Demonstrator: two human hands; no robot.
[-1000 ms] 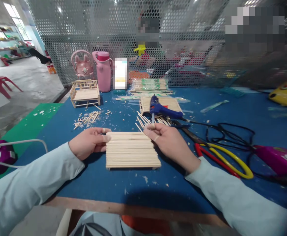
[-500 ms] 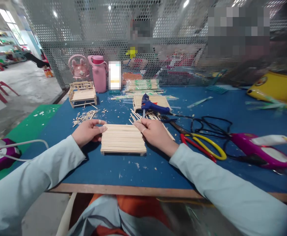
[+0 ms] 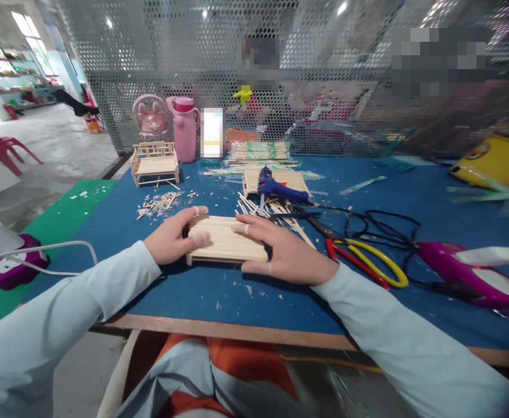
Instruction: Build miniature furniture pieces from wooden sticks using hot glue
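Note:
A small slatted platform of pale wooden sticks [image 3: 223,239] stands on low feet on the blue tabletop. At its left end, my left hand [image 3: 176,233] grips it with the thumb on top and fingers at the back edge. Around the right end, my right hand [image 3: 280,244] holds it, fingers over the top and thumb at the front edge. Behind it lie loose sticks [image 3: 296,225] and a blue glue gun [image 3: 280,188], which rests on another slatted panel [image 3: 251,180]. A small stick-built bench [image 3: 155,165] stands at the back left.
Red-and-yellow-handled scissors [image 3: 368,258], black cables and a purple power strip [image 3: 468,273] lie right. A second purple socket block [image 3: 17,264] sits left. Cut stick pieces [image 3: 161,203], a pink bottle [image 3: 185,130] and a mesh screen [image 3: 158,52] are behind.
Both hands have shifted their hold, with more of the fingers and thumbs over the platform. The platform now looks tilted or turned slightly, and the whole view has shifted a little.

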